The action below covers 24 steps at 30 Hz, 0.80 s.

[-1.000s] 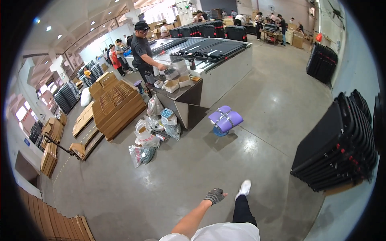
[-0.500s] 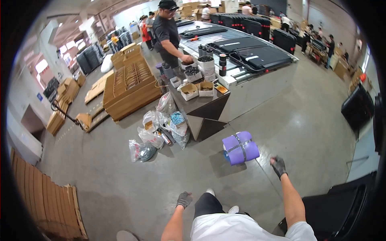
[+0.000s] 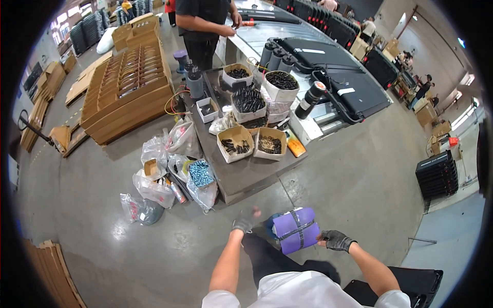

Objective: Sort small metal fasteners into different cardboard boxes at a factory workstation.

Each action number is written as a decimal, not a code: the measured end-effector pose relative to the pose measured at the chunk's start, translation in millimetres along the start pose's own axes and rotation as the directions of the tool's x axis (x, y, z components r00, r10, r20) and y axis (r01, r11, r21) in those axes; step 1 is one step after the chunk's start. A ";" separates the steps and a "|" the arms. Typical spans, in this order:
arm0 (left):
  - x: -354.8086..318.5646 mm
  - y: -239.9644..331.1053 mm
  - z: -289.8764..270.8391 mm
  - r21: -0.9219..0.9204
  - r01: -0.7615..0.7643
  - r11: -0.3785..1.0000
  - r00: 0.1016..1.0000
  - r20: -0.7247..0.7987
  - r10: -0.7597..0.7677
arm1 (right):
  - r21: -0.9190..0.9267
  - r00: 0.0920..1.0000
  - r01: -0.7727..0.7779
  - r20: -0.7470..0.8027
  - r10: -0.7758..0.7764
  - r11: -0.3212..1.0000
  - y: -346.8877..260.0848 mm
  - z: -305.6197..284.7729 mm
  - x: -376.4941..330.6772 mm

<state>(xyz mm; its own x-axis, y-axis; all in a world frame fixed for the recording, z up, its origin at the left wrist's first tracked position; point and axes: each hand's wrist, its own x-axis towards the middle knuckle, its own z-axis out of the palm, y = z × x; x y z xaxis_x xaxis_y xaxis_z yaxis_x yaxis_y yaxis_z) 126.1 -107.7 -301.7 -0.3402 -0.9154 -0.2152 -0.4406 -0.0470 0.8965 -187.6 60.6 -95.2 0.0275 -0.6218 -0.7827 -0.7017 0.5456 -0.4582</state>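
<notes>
My left hand (image 3: 243, 222), in a dark glove, hangs in the air with its fingers apart and holds nothing. It is just left of a purple padded bundle (image 3: 295, 230) bound with black straps, which sits low by the near corner of the grey work table (image 3: 246, 177). My right hand (image 3: 336, 239), also gloved, is at the bundle's right edge with fingers loosely curled. Whether it touches the bundle I cannot tell.
Cardboard boxes of small dark parts (image 3: 235, 143) and black cylinders (image 3: 310, 98) stand on the table. Plastic bags (image 3: 174, 172) lie on the floor to its left. A person in a black shirt (image 3: 203, 20) works at the far side. Slotted cardboard racks (image 3: 126, 87) lie left, stacked black cases (image 3: 436, 174) right.
I have moved closer to the table and the purple bundle. Both my hands have come up on either side of the bundle.
</notes>
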 end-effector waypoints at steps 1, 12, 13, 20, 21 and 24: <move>30.4 19.6 -16.5 -0.133 -0.030 0.991 0.999 -0.014 0.029 | -0.026 1.000 0.022 0.014 -0.021 0.999 -7.4 -12.3 10.5; 298.0 102.6 -119.4 0.494 -0.018 0.869 0.994 -0.082 0.067 | -0.211 0.822 0.555 -0.015 -0.570 0.805 -137.4 -169.4 167.2; 306.7 101.7 -114.3 0.500 0.002 0.866 0.995 -0.088 0.049 | -0.294 0.731 0.640 -0.049 -0.680 0.710 -149.5 -186.2 185.3; 333.2 117.5 -76.3 0.691 0.297 0.659 0.955 -0.214 -0.205 | -0.556 0.448 0.774 0.142 -0.882 0.304 -197.4 -283.6 353.4; 329.0 120.6 -78.2 0.663 0.332 0.671 0.943 -0.203 -0.266 | -0.611 0.491 0.748 0.250 -0.835 0.257 -195.0 -275.2 361.7; 320.6 116.7 -77.6 0.640 0.365 0.676 0.931 -0.272 -0.245 | -0.508 0.392 0.846 0.390 -0.833 0.160 -199.4 -257.2 393.2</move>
<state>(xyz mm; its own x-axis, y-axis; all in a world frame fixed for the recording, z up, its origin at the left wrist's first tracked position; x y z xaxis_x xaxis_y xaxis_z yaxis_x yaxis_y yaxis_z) 30.1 -437.7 -236.1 0.0172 -0.9489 -0.3151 -0.9537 -0.1102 0.2797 -220.0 -437.2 -203.2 0.8730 -0.4796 -0.0889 -0.4509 -0.7241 -0.5219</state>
